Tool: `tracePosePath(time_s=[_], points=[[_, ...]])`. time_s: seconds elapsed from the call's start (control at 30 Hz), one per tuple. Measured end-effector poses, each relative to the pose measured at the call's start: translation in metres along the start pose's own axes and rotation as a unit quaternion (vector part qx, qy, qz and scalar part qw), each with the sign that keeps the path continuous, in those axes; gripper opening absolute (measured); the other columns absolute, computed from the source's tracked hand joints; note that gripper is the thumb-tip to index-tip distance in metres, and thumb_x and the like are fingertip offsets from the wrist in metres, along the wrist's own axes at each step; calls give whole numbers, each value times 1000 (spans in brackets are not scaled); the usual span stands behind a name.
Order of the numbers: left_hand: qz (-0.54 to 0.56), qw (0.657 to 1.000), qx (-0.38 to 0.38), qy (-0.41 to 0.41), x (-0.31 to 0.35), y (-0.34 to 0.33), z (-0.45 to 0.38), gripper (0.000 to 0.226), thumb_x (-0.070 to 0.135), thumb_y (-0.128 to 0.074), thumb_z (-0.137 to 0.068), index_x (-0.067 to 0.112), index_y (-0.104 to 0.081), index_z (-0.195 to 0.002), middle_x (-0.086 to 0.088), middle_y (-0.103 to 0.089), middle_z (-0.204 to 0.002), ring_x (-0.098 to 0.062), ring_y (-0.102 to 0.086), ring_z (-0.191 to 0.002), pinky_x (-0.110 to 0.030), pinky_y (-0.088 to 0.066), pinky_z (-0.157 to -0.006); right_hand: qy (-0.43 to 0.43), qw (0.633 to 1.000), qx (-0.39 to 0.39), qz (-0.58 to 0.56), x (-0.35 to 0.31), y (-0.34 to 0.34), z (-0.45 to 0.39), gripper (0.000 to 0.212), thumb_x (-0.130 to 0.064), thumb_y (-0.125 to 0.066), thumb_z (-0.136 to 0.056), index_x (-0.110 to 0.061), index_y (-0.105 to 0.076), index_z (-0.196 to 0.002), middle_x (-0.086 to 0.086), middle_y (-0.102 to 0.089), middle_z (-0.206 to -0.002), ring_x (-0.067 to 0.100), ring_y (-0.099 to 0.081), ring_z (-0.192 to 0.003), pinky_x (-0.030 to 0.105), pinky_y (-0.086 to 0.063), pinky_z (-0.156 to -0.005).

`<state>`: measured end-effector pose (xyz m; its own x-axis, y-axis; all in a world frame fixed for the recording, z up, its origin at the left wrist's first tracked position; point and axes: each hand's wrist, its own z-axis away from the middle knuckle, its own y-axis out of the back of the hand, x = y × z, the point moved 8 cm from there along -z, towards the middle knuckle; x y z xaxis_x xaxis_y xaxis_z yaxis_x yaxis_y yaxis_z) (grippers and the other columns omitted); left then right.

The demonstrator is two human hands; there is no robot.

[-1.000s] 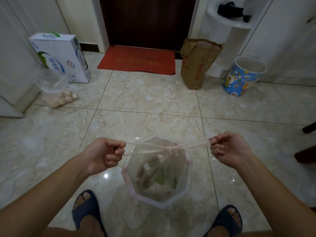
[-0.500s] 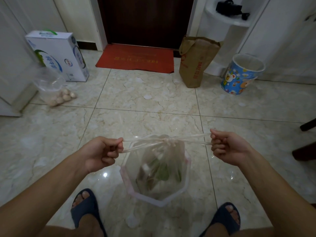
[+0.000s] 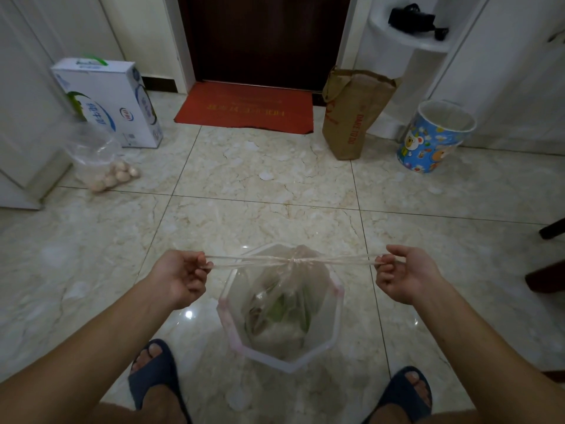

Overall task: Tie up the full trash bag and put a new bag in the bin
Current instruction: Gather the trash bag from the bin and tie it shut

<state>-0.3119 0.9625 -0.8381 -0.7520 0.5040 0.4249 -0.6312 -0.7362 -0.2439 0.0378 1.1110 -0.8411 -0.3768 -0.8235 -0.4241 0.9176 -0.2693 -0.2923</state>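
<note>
The trash bag [image 3: 279, 304] is too cloudy to name what lies inside it beyond green and pale scraps. Beside it, both forearms and both slippers [image 3: 152, 374] run off the bottom edge. Print on the red doormat [image 3: 244, 107] beyond the bag is unreadable.

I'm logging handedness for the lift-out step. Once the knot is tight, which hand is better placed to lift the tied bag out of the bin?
Hardly either: left hand and right hand each pinch a strand, both about level with the knot on the trash bag over the bin. Left sits slightly nearer, probably.
</note>
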Motion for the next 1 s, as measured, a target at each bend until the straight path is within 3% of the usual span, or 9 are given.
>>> tracePosePath(time_s=[0.17,0.27,0.37,0.53,0.63,0.77,0.9,1.0], points=[[-61,995,-30,-77,24,-17,22,20,16,-54,-84,13,-51,-64,-3,-58,-59,-8,-37,-37,-15,-20,-31,71,991,-2,111,-13,-13,24,23,-23,-59,-83,-13,-48,-65,-2,-48,-59,9,-28,-44,19,-21,-35],[-114,983,-91,-114,36,-42,53,17,20,-55,-83,7,-63,-76,-5,-61,-64,-9,-39,-42,-18,-25,-35,120,980,-45,151,-20,-35,53,21,-23,-58,-82,-13,-51,-65,0,-51,-61,9,-30,-45,20,-23,-40],[-193,956,-146,-164,41,-69,90,30,20,-55,-83,0,-71,-99,-11,-70,-81,-11,-49,-55,-19,-33,-43,166,960,-105,197,-18,-65,90,13,-16,-56,-85,-9,-61,-75,2,-58,-65,9,-36,-49,20,-26,-45],[-281,917,-186,-213,37,-113,138,28,-2,-50,-88,3,-70,-107,-16,-76,-99,-15,-66,-69,-20,-45,-53,230,905,-181,307,-5,-113,154,26,-16,-52,-93,-4,-73,-102,5,-71,-78,6,-42,-50,18,-30,-47],[-321,897,-199,-228,33,-133,162,33,-8,-46,-89,5,-70,-107,-17,-77,-95,-17,-69,-69,-19,-44,-50,284,861,-190,378,3,-137,189,19,-14,-58,-93,-12,-76,-100,10,-76,-82,8,-44,-48,19,-32,-46],[-355,879,-193,-253,31,-145,191,30,-10,-47,-87,-1,-72,-102,-22,-75,-95,-22,-73,-75,-23,-43,-54,314,831,-186,420,11,-155,219,13,-22,-74,-84,-16,-78,-94,2,-77,-80,5,-54,-55,20,-42,-54],[-354,880,-198,-249,39,-151,206,28,-7,-48,-89,-2,-69,-106,-21,-75,-97,-19,-74,-71,-21,-44,-52,357,815,-159,427,-2,-164,234,8,-19,-77,-81,-20,-78,-89,-3,-75,-74,0,-59,-56,14,-43,-50],[-331,889,-200,-244,55,-156,204,25,-4,-53,-89,1,-69,-108,-17,-77,-94,-17,-74,-71,-19,-45,-49,411,773,-157,457,-22,-178,233,12,-17,-74,-83,-22,-79,-93,-8,-76,-80,-10,-62,-59,8,-43,-53]])
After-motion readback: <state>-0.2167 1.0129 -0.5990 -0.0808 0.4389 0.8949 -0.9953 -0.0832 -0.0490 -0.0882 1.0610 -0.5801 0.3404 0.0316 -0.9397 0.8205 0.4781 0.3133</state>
